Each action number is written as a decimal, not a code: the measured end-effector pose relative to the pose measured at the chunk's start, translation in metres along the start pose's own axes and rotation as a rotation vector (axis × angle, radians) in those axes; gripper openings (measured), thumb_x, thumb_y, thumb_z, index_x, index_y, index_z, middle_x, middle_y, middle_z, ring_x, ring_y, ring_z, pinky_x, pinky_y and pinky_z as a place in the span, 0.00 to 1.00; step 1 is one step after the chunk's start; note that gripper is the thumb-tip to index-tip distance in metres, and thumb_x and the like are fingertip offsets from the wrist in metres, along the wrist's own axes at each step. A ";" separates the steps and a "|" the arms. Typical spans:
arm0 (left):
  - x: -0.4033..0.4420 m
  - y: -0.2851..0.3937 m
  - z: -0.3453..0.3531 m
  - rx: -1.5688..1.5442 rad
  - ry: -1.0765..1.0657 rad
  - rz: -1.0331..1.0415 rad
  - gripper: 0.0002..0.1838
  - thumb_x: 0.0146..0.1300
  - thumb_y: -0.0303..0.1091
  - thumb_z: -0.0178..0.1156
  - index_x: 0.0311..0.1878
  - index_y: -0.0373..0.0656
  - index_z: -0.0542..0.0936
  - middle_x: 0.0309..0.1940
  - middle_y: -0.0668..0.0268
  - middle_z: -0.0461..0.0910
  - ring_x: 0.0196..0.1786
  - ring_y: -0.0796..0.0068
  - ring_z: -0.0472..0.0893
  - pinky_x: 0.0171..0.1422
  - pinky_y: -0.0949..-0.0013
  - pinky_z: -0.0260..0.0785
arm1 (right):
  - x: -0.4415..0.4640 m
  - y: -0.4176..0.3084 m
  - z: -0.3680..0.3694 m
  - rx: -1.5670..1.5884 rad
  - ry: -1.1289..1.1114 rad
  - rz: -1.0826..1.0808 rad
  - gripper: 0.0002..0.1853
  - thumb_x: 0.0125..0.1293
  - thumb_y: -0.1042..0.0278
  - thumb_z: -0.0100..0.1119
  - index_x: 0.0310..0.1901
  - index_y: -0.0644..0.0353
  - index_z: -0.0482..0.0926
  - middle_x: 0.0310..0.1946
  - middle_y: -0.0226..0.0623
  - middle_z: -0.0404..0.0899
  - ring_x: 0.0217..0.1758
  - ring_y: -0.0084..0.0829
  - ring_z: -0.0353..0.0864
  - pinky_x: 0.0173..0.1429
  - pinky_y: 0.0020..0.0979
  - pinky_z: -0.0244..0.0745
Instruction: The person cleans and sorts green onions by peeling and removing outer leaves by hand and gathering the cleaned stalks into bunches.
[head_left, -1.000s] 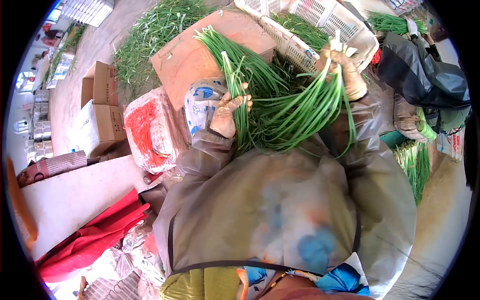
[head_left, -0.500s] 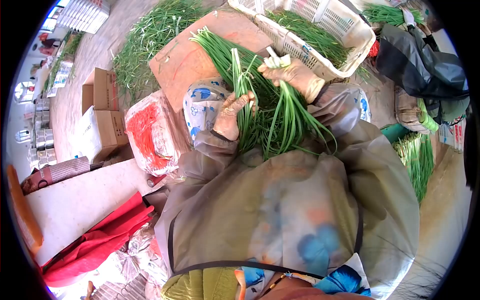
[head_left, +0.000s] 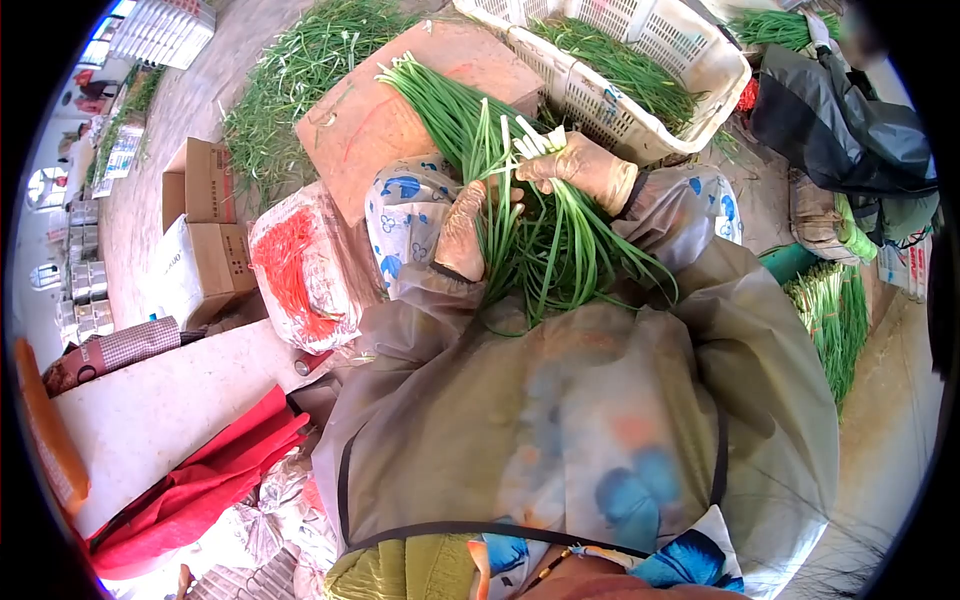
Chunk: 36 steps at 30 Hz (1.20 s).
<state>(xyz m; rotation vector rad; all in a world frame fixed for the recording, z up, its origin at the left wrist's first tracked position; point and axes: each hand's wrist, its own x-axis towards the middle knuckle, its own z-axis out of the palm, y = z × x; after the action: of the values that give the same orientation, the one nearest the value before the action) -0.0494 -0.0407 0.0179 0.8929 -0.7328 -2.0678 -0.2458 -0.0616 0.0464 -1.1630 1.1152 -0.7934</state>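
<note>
Gloved and closed, my left hand (head_left: 463, 230) grips a thin upright bunch of green stalks (head_left: 490, 160). Close beside it, my right hand (head_left: 580, 172), also gloved, is wrapped round a second bunch (head_left: 570, 235) near its white ends; the leaves of this bunch hang down over my lap. The two bunches nearly meet between my hands. Behind them, a larger pile of green stalks (head_left: 435, 100) lies across a flat brown board (head_left: 375, 135), white ends toward the upper left.
A white plastic crate (head_left: 725, 100) with greens stands at the upper right. Loose greens (head_left: 300, 70) lie beyond the board. Red strings (head_left: 290, 265) rest on a wrapped pack at the left, near a cardboard box (head_left: 205, 180). Another person's gloved hand (head_left: 818, 30) is at the upper right.
My right hand has come down and left with its bunch, from near the crate to beside my left hand. My left hand has barely moved and keeps its hold.
</note>
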 end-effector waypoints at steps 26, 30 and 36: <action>0.004 -0.007 0.007 -0.059 0.041 0.027 0.18 0.52 0.19 0.59 0.48 0.42 0.73 0.33 0.70 0.77 0.35 0.78 0.75 0.39 0.74 0.70 | 0.012 0.015 0.017 0.198 0.127 -0.070 0.11 0.54 0.69 0.64 0.37 0.65 0.79 0.27 0.29 0.77 0.25 0.19 0.71 0.30 0.22 0.67; 0.011 -0.019 -0.012 0.082 0.063 0.123 0.17 0.51 0.18 0.60 0.45 0.44 0.74 0.33 0.70 0.76 0.35 0.78 0.75 0.40 0.74 0.70 | 0.017 0.018 0.012 0.028 0.163 -0.016 0.11 0.54 0.69 0.64 0.36 0.66 0.79 0.25 0.30 0.77 0.23 0.20 0.72 0.29 0.23 0.67; 0.014 -0.030 -0.015 0.194 0.093 0.233 0.14 0.49 0.16 0.61 0.38 0.42 0.73 0.31 0.70 0.76 0.32 0.79 0.74 0.38 0.75 0.69 | 0.020 0.020 0.003 -0.204 0.095 0.122 0.12 0.52 0.65 0.64 0.34 0.66 0.79 0.23 0.32 0.77 0.22 0.22 0.73 0.29 0.25 0.67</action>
<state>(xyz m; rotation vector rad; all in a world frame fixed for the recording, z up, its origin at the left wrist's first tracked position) -0.0561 -0.0383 -0.0179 0.9555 -0.9515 -1.7613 -0.2386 -0.0740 0.0217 -1.2233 1.3576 -0.6570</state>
